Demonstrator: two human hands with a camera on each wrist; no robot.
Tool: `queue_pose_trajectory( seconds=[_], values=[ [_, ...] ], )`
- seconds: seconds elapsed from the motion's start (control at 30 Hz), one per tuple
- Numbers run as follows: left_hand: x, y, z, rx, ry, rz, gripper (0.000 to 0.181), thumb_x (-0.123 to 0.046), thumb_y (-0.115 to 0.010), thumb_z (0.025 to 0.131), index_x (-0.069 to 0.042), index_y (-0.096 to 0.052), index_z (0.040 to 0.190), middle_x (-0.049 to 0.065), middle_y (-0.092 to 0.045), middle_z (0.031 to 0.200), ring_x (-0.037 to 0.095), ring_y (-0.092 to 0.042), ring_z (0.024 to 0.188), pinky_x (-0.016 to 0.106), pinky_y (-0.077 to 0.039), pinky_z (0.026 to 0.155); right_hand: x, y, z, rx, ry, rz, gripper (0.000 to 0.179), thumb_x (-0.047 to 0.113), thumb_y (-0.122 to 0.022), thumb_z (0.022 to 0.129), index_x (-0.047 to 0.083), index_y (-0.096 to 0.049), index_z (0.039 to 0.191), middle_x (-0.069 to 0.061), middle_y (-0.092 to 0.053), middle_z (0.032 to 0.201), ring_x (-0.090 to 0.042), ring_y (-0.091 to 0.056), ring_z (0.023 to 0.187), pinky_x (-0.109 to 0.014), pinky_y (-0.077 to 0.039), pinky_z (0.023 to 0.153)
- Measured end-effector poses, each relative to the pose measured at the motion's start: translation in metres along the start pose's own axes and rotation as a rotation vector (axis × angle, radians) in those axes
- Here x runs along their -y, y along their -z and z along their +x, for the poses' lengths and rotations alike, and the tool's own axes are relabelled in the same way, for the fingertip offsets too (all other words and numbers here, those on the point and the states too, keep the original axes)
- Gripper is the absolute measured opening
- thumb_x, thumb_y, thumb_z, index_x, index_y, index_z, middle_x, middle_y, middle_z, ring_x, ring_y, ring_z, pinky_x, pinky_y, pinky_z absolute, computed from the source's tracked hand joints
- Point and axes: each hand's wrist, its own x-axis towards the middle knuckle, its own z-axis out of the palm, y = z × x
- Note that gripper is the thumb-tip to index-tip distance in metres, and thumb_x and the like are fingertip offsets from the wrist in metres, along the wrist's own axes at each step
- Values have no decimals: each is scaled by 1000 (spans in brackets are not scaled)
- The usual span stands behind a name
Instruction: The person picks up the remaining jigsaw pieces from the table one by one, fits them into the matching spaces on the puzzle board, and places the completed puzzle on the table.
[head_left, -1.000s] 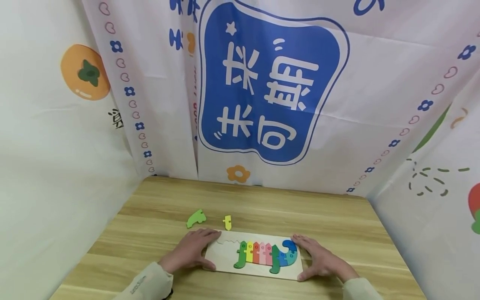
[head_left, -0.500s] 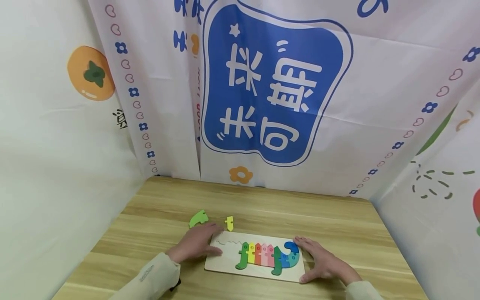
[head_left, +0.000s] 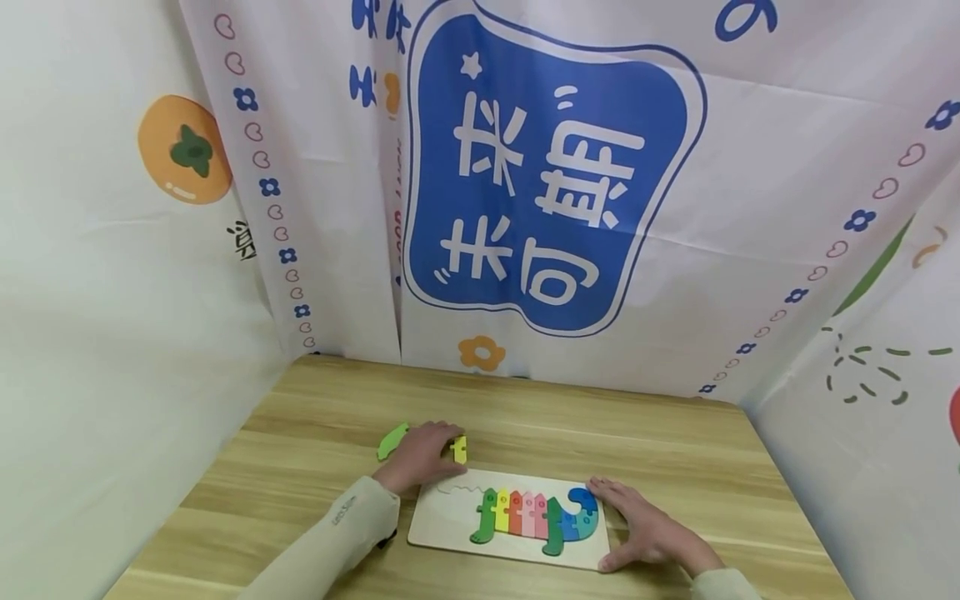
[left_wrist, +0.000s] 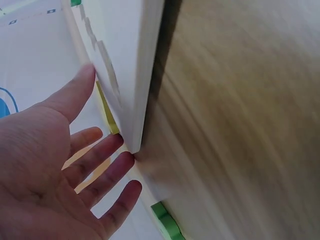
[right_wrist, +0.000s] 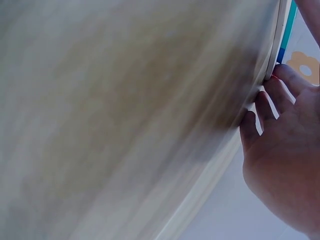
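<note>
A wooden puzzle board [head_left: 442,525] lies flat on the table, filled with colourful crocodile pieces from its middle to the blue tail. Its left part shows bare wood and an outline. My right hand [head_left: 647,529] holds the board's right end, fingers at the far corner and thumb at the near one. Past the board's far edge, my left hand [head_left: 422,454] is at a small yellow puzzle piece [head_left: 460,451], thumb and fingers spread apart around it. A light green puzzle piece [head_left: 391,442] lies partly hidden behind that hand. In the left wrist view the yellow piece [left_wrist: 106,110] shows between thumb and fingers.
The wood-grain table [head_left: 600,425] meets a printed white cloth [head_left: 360,333] at the back. More cloth walls stand at left and right. Long light sleeves cover both forearms.
My left hand has let go of the board's left end and moved away and rightward to the yellow piece. The right hand stays on the board; the view has shifted slightly.
</note>
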Motion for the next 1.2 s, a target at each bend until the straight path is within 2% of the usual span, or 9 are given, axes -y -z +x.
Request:
queue_pose_trajectory(
  seconds=[0.2,0.53,0.67,0.77,0.83,0.93,1.07,1.13,1.2],
  values=[
    [-2,-2,2,-20,-22,11,52,-33,-82,90,-6,-68,131,9,-70,114,28,-64,104,51,-53,91,1,0,0,-2,-5,1,117,44,-96,68,8,-35,161,-21,-30,168,-54,-24,151,-78,-25,114],
    [-3,-8,1,-30,-69,58,46,-30,-74,97,-4,-66,135,11,-69,116,27,-65,102,47,-55,88,0,-1,-2,-1,-2,-4,117,45,-95,68,7,-35,161,-21,-30,168,-54,-24,151,-77,-25,114],
    [-5,-6,-1,-18,-55,-15,43,-27,-67,102,-8,-64,140,6,-66,111,18,-61,92,39,-53,79,0,-1,-2,-3,4,-9,118,46,-95,68,7,-34,161,-21,-29,168,-55,-24,151,-78,-25,114],
    [-4,-2,-2,41,-26,-158,41,-28,-58,107,-16,-60,147,3,-62,106,14,-54,87,35,-49,76,-1,-1,-1,1,3,-8,117,46,-95,69,8,-34,162,-21,-29,168,-55,-23,152,-78,-24,114],
    [-3,1,-2,86,7,-294,40,-31,-51,110,-21,-59,148,2,-62,110,13,-54,91,35,-48,80,-1,-1,-1,2,3,-11,117,46,-94,69,8,-34,162,-20,-29,168,-55,-23,152,-79,-25,113],
    [1,6,0,156,64,-609,42,-34,-41,113,-18,-58,148,13,-63,113,24,-58,98,41,-53,88,-1,0,-1,2,7,-20,117,46,-94,69,8,-34,162,-21,-29,168,-55,-23,152,-79,-25,113],
    [6,7,2,204,183,-1036,47,-34,-34,115,-9,-52,150,24,-57,124,39,-59,115,50,-53,102,-1,0,-1,2,6,-20,117,46,-94,69,9,-34,162,-21,-29,168,-55,-23,152,-79,-25,113],
    [9,7,1,207,227,-1152,48,-34,-35,115,-6,-49,152,23,-55,128,41,-57,120,50,-52,106,0,0,-1,4,1,-14,117,46,-94,69,9,-34,162,-20,-29,169,-55,-23,152,-79,-25,113],
    [10,6,0,205,252,-1207,48,-34,-38,114,-5,-49,151,22,-56,129,40,-58,121,49,-52,107,0,0,-2,6,-2,-11,117,46,-94,69,9,-34,162,-21,-29,169,-55,-23,152,-79,-25,113]
  ],
)
